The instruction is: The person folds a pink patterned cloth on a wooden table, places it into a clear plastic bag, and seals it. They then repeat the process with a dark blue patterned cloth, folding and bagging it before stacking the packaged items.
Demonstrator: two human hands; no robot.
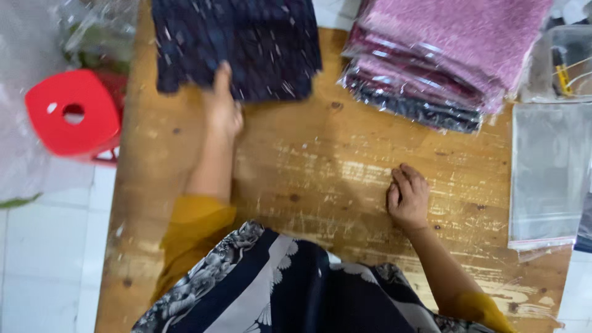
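Two hands: both on the desk (308, 179)
Left hand (223, 111): open, fingers flat on dark folded cloth (237, 43) at far edge
Right hand (407, 197): loosely curled, empty, mid-desk
Far right corner: stack of bagged fabrics (438, 55)

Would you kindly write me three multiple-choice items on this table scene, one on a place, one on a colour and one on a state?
1. Where is the left hand?
A. on the dark blue cloth
B. on the stool
C. on the clear bags

2. What colour is the stool beside the table?
A. green
B. red
C. white

3. How is the right hand?
A. gripping scissors
B. lifted off the table
C. curled on the bare wood, holding nothing visible

Answers: 1 A, its fingers lie on the cloth's near edge. 2 B, the seat is bright red. 3 C, its fingers are bent against the tabletop, apart from the wrapped pink stack and the clear bags.
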